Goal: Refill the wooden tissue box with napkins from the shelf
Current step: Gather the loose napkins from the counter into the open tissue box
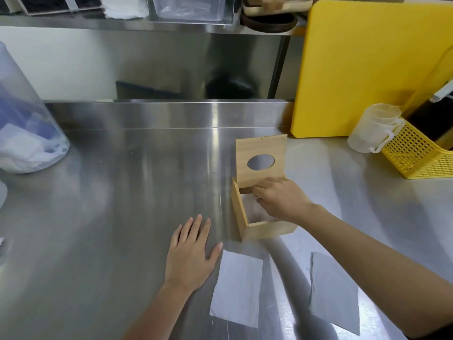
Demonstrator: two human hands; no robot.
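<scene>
The wooden tissue box point(266, 230) stands on the steel counter right of centre, its lid point(261, 148) with an oval hole raised upright at the back. White napkins point(252, 211) lie inside it. My right hand point(279, 198) reaches into the box from the right, fingers curled down onto the napkins; its grip is hidden. My left hand point(191, 253) rests flat on the counter left of the box, fingers spread, holding nothing. Two folded napkins lie near the front edge, one point(236, 288) beside my left hand, one point(333, 295) under my right forearm.
A napkin stack point(125, 7) sits on the upper shelf point(73, 22). A yellow cutting board point(362, 65) leans at the back right, with a plastic jug point(372, 130) and yellow basket point(416, 153). A clear container point(24, 123) stands at the left.
</scene>
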